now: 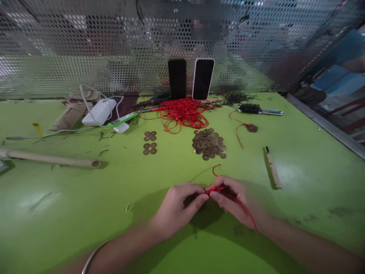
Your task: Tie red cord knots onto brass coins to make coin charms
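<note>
My left hand (178, 205) and my right hand (232, 198) meet over the green table (71, 213), fingertips pinched together on a red string (241, 207). One end of the string curls up past my fingers, the other trails back over my right wrist. Something small and dark may sit between my fingers, but I cannot make it out. Beyond my hands lie a heap of bronze coins (208, 143), several coins laid in neat pairs (149, 143), and a tangle of red string (184, 112).
Two phones (190, 79) lean on the perforated metal screen at the back. A hairbrush (259, 110), a coin tied on red cord (251, 128), a white charger with cables (99, 112), a bamboo stick (51, 159) and a small wooden stick (273, 167) lie around.
</note>
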A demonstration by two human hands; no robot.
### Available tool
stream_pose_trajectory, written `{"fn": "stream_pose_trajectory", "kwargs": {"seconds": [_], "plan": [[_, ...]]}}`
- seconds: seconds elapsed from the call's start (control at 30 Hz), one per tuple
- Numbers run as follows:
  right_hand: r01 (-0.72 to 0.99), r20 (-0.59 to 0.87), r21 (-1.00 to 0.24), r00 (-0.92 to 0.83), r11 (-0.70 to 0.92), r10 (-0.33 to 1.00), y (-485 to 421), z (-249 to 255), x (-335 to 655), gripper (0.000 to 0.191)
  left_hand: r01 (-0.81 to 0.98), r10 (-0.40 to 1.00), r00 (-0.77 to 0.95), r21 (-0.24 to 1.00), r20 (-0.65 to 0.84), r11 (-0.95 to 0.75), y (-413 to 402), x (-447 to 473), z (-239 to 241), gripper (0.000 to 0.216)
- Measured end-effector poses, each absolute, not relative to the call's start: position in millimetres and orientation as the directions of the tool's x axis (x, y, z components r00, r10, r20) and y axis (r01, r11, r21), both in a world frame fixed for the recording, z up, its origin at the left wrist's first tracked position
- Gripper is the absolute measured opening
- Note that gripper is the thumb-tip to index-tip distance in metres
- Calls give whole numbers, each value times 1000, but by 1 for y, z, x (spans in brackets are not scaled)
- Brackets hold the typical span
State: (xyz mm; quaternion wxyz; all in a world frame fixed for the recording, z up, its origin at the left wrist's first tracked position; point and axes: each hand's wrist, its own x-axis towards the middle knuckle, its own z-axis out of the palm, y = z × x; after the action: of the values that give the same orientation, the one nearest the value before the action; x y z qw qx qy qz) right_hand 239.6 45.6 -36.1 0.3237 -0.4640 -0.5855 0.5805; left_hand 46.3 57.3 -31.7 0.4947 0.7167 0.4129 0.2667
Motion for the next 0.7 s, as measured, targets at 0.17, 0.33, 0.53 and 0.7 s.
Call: {"fn": "stream_pose_trajectory", "kwargs": {"seconds": [0.17, 0.33, 0.53, 0.7], "plan": [[58, -55, -998, -411, -34, 910, 44, -37, 239, 17, 63, 720, 666, 976, -196, 208, 57, 43, -33, 37], [73, -26, -997, -415, 5, 909, 42, -37, 238, 15, 74, 727, 664, 983, -173, 166, 59, 42, -33, 36], [210, 20, -971, -417, 118, 909, 41, -34, 239, 12, 153, 737, 667, 988, -109, 7, 60, 43, -33, 37], [172, -44, -985, -383, 25, 923, 41, -39, 236, 16, 44, 736, 651, 977, -187, 210, 58, 43, -34, 43]]}}
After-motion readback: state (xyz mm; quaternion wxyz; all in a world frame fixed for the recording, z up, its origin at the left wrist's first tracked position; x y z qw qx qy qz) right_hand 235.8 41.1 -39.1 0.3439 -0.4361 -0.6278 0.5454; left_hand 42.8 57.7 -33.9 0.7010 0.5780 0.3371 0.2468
